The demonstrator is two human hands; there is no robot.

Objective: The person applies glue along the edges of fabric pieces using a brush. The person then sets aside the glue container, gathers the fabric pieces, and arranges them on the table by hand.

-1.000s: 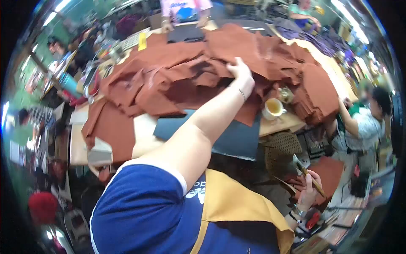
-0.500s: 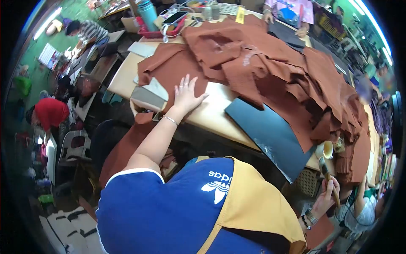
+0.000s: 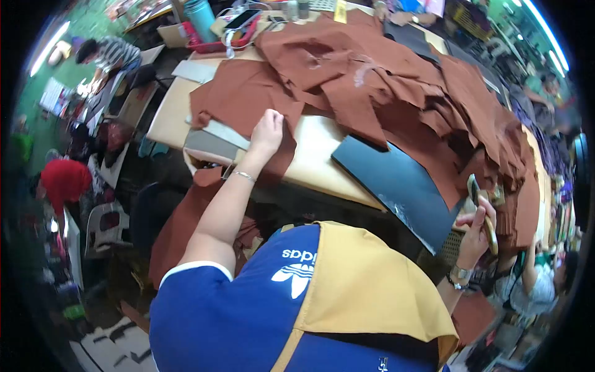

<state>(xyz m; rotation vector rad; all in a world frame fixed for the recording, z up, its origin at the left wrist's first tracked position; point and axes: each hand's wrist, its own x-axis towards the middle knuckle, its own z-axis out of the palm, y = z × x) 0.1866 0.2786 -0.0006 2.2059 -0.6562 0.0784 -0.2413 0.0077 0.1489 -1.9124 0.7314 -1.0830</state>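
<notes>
My left hand is closed, its fingers curled down against a reddish-brown leather-like sheet on the table. The fingertips are hidden, so what they hold, if anything, does not show. At the right, my right hand grips a brush by its handle, bristles up, over the table's edge. A dark smooth board lies between my hands and juts past the near edge, with pale smears on its lower end. A large crumpled heap of the same brown material covers the table behind it.
Grey and pale pieces lie by the table's left corner. Further back stand a red basket with a phone, and a teal bottle. Another person's hand rests at the far side. A white chair stands left.
My left hand has gone from flat and spread to closed. Brown material now shows right of its wrist, over the near edge. My right hand has raised the brush, which now hides the cup.
</notes>
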